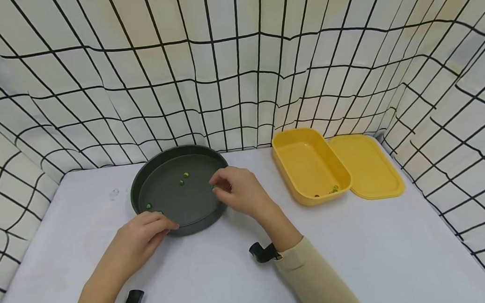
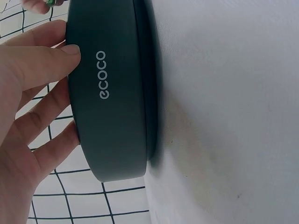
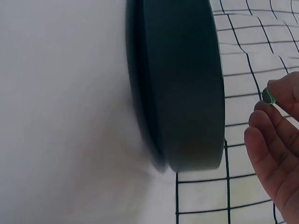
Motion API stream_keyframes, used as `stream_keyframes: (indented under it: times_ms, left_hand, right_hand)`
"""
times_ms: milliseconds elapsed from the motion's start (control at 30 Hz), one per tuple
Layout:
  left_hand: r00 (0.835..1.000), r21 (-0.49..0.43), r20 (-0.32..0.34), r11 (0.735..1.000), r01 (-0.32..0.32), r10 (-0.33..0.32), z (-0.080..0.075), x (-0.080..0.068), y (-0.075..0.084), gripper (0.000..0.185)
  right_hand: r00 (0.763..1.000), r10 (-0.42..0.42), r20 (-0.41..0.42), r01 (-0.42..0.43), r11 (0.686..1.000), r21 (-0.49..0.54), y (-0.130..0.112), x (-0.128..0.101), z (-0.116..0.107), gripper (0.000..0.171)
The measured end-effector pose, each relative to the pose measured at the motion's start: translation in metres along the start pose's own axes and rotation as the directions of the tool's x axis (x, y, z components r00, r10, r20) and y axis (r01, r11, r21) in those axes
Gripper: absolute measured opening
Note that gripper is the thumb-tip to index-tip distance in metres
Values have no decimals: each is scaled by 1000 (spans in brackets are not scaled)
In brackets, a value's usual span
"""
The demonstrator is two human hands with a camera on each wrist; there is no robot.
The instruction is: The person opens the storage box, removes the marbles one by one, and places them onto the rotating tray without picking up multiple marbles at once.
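Right wrist, green marble [image 3: 268, 95] pinched in right hand [image 3: 275, 140] grip

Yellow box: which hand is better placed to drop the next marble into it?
Probably the right hand: it already pinches a green marble over the dark round tray and is on the side of the yellow box. The left hand rests on the tray's near rim, steadying it.

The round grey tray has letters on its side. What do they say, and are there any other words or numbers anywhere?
"ecoco" - white letters on the outer side wall of the round dark grey tray, seen in the left wrist view beside the left hand.
No other words, numbers or signs can be read: the yellow box, its lid and the white table show none.
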State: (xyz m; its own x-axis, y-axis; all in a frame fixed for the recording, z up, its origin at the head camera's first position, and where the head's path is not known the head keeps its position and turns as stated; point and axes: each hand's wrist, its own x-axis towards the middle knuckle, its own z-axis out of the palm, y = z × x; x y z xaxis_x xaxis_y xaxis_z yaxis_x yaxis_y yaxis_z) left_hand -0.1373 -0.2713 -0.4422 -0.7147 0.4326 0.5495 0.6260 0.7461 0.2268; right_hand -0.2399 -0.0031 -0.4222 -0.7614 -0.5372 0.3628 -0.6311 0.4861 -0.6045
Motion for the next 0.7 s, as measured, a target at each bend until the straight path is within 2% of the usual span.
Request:
stream_keyframes:
  times_ms: [167,333,500,700]
  left_hand:
    - [1000,-5,5,1000,1,-1,1,0,0,42]
    - [1000,8,10,1000,7,-7,1,-1,-1,41]
    - [1000,-2,-2,1000,-4,4,2,-2,-1,42]
    - [1000,-5,-3,1000,0,0,2,-2,-1,43]
  right_hand:
    - [996,-54,77,61,994,-92,-10,9,13,12]
    - [979,-82,184,125,963,-237,-18,20,27,14]
    - [955,-26,294,129,933,-336,-23,27,40,16]
    - [907,56,417,120,916,-383,-25,34,51,17]
